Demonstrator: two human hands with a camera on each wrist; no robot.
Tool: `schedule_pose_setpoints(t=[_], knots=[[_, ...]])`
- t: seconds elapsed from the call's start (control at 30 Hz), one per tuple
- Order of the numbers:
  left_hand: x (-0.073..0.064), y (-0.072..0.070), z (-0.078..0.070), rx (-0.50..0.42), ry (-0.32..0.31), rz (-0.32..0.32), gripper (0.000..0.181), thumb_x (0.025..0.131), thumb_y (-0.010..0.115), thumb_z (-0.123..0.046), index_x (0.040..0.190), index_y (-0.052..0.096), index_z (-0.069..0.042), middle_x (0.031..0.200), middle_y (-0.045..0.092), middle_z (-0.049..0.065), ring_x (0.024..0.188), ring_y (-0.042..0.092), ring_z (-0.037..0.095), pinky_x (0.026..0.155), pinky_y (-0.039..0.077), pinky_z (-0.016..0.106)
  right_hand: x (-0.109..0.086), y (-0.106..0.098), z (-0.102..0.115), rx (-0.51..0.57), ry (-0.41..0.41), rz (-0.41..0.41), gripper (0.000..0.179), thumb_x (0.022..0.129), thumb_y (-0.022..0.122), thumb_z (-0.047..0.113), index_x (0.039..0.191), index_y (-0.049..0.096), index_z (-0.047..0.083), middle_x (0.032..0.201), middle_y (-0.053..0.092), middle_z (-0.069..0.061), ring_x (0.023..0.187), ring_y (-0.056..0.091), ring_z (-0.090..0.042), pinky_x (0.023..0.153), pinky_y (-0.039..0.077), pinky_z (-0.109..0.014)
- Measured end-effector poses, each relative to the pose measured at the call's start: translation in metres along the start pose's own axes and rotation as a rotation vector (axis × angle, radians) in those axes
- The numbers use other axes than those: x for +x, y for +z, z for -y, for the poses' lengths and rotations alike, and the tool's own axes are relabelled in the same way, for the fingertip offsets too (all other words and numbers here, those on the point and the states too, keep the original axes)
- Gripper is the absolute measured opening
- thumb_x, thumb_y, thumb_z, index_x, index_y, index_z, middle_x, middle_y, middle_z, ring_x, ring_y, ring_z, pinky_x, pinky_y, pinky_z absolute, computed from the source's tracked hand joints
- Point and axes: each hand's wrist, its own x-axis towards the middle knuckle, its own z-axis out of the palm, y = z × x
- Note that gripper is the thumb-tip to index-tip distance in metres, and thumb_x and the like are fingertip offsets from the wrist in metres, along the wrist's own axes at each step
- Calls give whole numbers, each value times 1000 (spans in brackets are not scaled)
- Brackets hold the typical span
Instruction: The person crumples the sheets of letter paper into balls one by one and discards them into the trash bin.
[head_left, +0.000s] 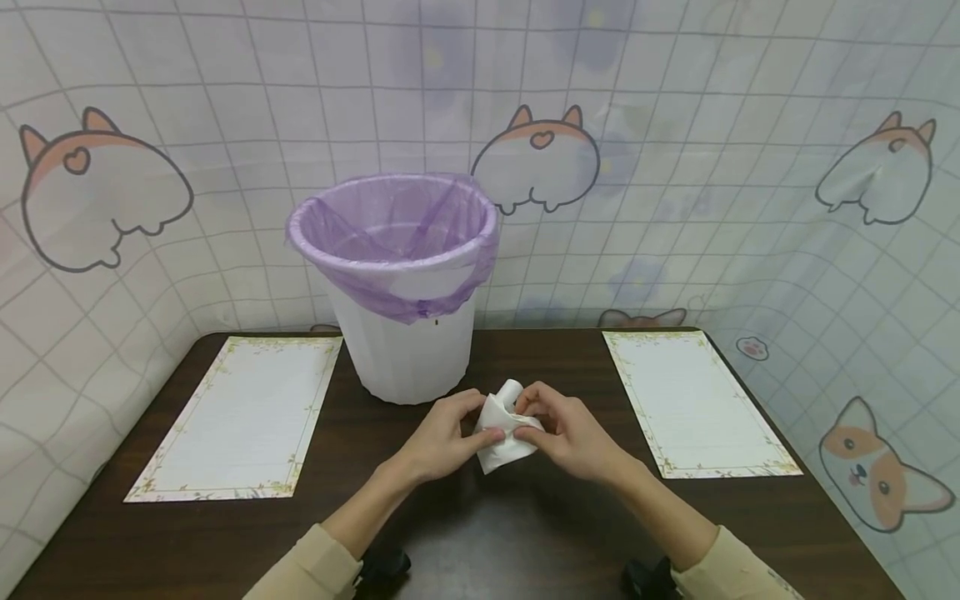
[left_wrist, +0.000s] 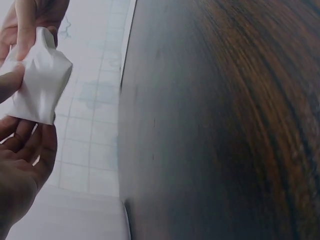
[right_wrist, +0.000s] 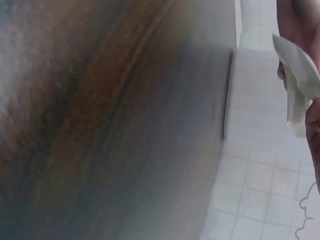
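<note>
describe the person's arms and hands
The left hand and right hand are bare, without gloves or visible rings. The left sleeve and right sleeve are cream, ending short of the hands. A black object shows beside each, too dark for detail.

In the head view, a folded white sheet (head_left: 491, 457) hid the lower end of a white cylinder (head_left: 509, 392), and the bottom edge cut off both sleeves (head_left: 311, 567), while the right wrist view blurred the counter (right_wrist: 115, 125) and cropped the hands (head_left: 572, 432) at its right side.
</note>
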Motion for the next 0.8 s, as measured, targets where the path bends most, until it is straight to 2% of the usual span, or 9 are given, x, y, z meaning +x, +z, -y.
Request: schedule_pose_setpoints(t=[0.13,0.23,0.4,0.47,0.6,0.67,0.73,0.8], knots=[[0,0,-1,-33,7,16,19,96,75,-22,110,71,-10,97,66,-4,83,57,17,66,50,33,1,-4,0,50,-5,28,30,91,73,-7,111,56,9,94,73,-2,71,61,-13,59,50,-25],[0,2,-3,-29,-9,-18,18,95,76,-19,110,72,-9,96,67,-4,75,56,17,60,48,29,2,-3,-1,71,6,9,29,91,74,-6,111,58,7,96,72,-4,72,62,-14,59,51,-25],[0,10,-4,0,-79,-180,19,93,79,-14,109,73,-5,90,70,-3,62,53,15,52,44,24,6,5,-6,70,100,-151,28,92,78,5,113,60,4,102,69,-7,84,66,-19,66,56,-28],[1,14,-3,-3,-99,-247,17,92,80,-14,105,73,-4,85,69,-3,63,54,15,53,44,24,7,9,-7,59,161,-199,33,91,80,8,117,61,5,105,68,-7,82,66,-19,66,56,-28],[4,18,-3,-55,-111,-388,14,90,81,-13,98,75,-3,79,69,-2,68,59,20,57,47,27,7,16,-5,82,282,-195,40,90,81,11,124,61,4,108,66,-9,79,67,-17,67,57,-28],[5,18,-3,-94,-117,-443,15,90,82,-14,98,76,-2,79,69,0,71,61,21,61,48,28,7,20,-3,133,324,-183,41,92,79,10,127,60,-1,108,67,-12,81,69,-18,71,60,-33],[7,18,-2,-118,-130,-481,16,90,81,-15,98,77,-2,79,70,1,72,61,20,62,49,29,8,23,-1,196,340,-178,39,97,73,10,129,58,-7,109,68,-17,87,71,-20,77,60,-41],[8,18,-2,-120,-145,-492,18,92,80,-18,98,77,-2,78,70,0,72,61,16,62,48,28,9,25,1,227,341,-184,37,101,67,9,131,56,-11,111,68,-20,91,71,-22,80,59,-48]])
